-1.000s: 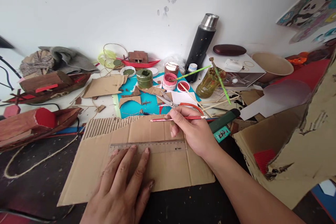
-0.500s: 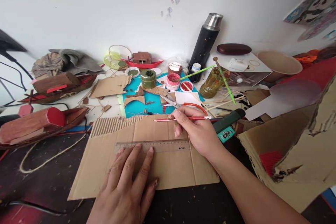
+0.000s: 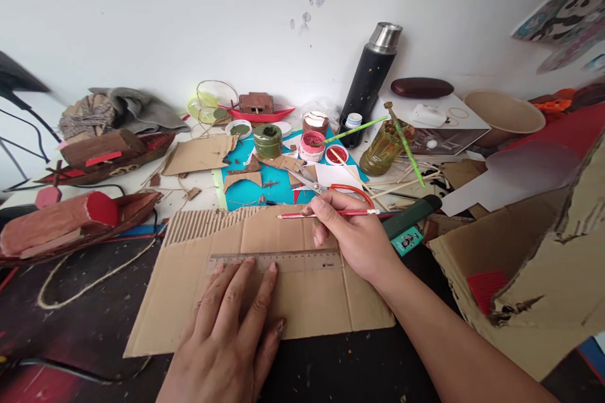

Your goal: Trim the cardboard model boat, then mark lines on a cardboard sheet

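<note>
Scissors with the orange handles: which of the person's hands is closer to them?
Right. The right hand, holding the pencil, is just on the near side of the scissors. The left hand is farther off, its fingers on the ruler.

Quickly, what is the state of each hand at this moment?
Left hand: open, fingers spread, resting on the ruler and cardboard.
Right hand: closed, holding a red pencil.

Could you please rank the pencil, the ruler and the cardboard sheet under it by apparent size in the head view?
1. Cardboard sheet
2. Ruler, partly under the left hand
3. Pencil, in the right hand
</note>
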